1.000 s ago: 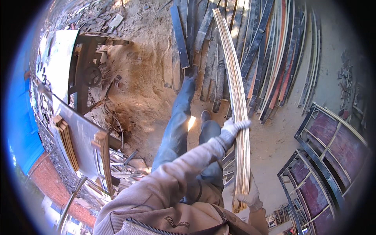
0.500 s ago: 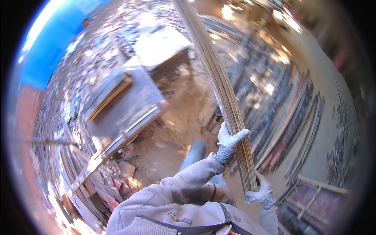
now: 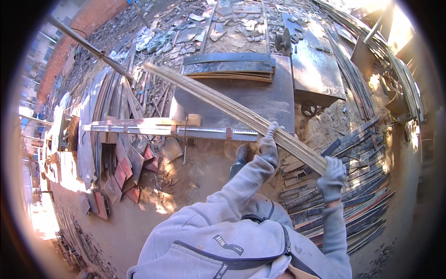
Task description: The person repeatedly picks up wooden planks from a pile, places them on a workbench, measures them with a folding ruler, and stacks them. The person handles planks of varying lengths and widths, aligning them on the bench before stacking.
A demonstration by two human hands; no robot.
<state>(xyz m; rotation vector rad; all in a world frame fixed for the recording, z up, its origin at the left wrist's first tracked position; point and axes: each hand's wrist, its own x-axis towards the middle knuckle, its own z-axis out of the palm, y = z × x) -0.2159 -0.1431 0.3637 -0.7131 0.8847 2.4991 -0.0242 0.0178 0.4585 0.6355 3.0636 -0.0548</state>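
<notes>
A long bundle of thin wooden strips (image 3: 220,103) slants across the view, its far end over the metal-topped work table (image 3: 278,100). Partway along it, my left hand (image 3: 268,146), in a light knit glove, is closed around the strips. At the near end, my gloved right hand (image 3: 332,176) grips them too. Dark-faced plywood strips (image 3: 227,65) lie stacked at the table's far side. Along the front edge runs a long rail with a measuring scale (image 3: 209,130). A small wood block (image 3: 193,120) sits by that rail.
Beside the table stands a second metal bench with a handwheel (image 3: 309,109). Dark strips lie piled on the ground (image 3: 344,204) at the right. Reddish board offcuts (image 3: 124,169) and long planks lie at the left. A pole (image 3: 93,49) juts in at upper left.
My view has turned right-side-on to the table, which now lies straight ahead. The bundle has swung left, its far end now over the tabletop. Both hands keep hold of it.
</notes>
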